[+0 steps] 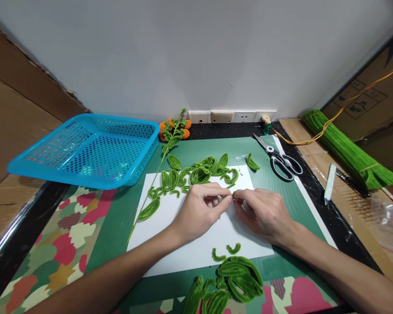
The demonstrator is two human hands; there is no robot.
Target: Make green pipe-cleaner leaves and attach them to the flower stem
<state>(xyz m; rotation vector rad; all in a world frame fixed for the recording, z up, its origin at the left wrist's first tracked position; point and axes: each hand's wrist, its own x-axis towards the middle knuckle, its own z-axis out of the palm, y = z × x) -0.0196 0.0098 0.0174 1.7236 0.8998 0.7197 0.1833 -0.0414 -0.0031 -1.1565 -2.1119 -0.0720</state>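
Note:
My left hand (pixel 201 208) and my right hand (pixel 265 213) meet over a white sheet of paper (pixel 180 244). Both pinch a small green pipe cleaner piece (pixel 233 195), mostly hidden by the fingertips. Beyond them lies a row of green pipe cleaner leaves (pixel 201 174) and short curled bits. A long green stem (pixel 163 159) with leaves slants across the paper's left side. Closer to me, more looped leaves (pixel 239 277) are heaped at the mat's front, with two short curled pieces (pixel 233 249) just behind them.
A blue plastic basket (pixel 137 174) stands at the left, near orange flowers (pixel 185 133). Black-handled scissors (pixel 278 161) lie at the back right. A bundle of green pipe cleaners (pixel 350 148), a white-handled tool (pixel 330 183) and a yellow-orange cable (pixel 314 140) are on the right.

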